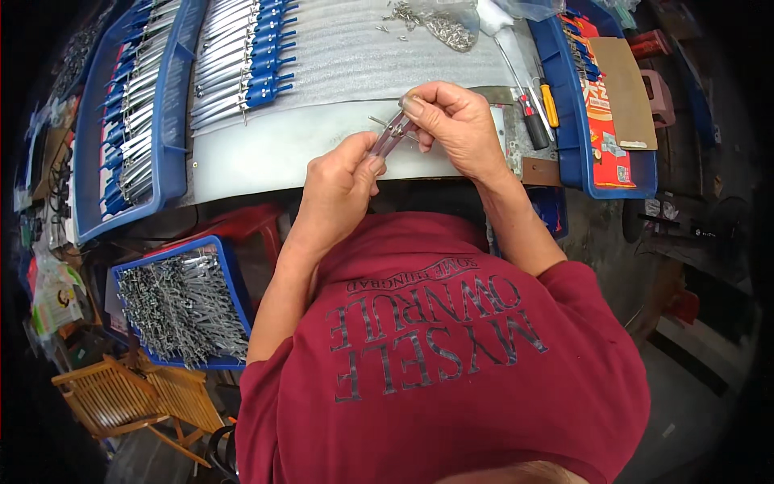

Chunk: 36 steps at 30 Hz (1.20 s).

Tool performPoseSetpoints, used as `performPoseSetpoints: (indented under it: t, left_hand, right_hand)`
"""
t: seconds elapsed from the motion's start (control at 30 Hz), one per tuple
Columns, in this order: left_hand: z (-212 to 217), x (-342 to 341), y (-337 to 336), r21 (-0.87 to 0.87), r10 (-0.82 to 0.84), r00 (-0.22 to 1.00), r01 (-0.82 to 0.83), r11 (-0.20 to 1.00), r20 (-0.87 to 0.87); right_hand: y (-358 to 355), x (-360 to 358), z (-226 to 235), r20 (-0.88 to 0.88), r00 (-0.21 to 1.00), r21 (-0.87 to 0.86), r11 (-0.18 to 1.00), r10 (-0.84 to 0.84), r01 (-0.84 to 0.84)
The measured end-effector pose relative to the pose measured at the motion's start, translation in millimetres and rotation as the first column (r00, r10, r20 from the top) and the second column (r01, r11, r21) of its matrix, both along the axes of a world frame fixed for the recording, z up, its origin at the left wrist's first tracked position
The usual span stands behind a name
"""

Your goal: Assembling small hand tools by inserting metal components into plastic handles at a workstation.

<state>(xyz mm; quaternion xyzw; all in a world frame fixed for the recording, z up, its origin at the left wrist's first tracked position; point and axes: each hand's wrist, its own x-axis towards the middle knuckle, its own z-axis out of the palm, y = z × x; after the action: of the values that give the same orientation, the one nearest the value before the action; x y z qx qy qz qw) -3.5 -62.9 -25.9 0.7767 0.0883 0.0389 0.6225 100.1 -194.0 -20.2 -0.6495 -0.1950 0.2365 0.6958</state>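
Over the front edge of the white work surface (266,145), a slim, shiny metal piece (389,137) with small cross pins is held between both hands. My left hand (339,187) pinches its near end between thumb and fingers. At the far end, my right hand (459,129) grips it with thumb and forefinger. Its exact kind is hard to make out. Left of the hands, a row of long silvery metal parts with blue ends (262,89) lies side by side on a foam sheet (347,48).
Small screws (451,32) spill from a plastic bag at the back. A black-handled screwdriver (534,125) and a yellow-handled one (550,105) lie at right, beside a blue tray (571,121). Another blue tray (173,105) stands left; below it, a blue bin (235,290) holds many metal parts.
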Motion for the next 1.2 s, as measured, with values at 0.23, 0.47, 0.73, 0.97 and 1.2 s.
performPoseSetpoints:
  t: [0.23,0.47,0.73,0.97,1.2]
  left_hand:
    - [-5.3,0.5,3.5,0.517,-0.078,0.94,-0.112,0.849,0.331]
    - [-13.6,2.8,3.1,0.653,-0.141,0.89,-0.202,0.73,0.433]
    - [-4.6,3.2,-1.6,0.524,-0.062,0.933,-0.144,0.839,0.354]
    - [-0.7,2.6,0.3,0.504,-0.039,0.923,-0.173,0.846,0.383]
    - [2.0,3.1,2.6,0.492,-0.044,0.93,-0.152,0.857,0.364]
  right_hand:
    - [-8.5,2.6,-0.2,0.064,0.998,-0.232,0.972,-0.022,0.037]
    - [-8.4,-0.6,4.3,-0.226,0.974,-0.091,0.996,-0.013,-0.007]
    - [-7.0,-6.4,4.1,-0.221,0.974,-0.028,0.999,-0.042,0.037]
    - [-10.7,-6.0,-1.3,-0.145,0.989,0.016,0.999,0.034,-0.032]
    - [-10.6,-5.7,-3.5,-0.123,0.991,0.027,0.998,0.052,-0.049]
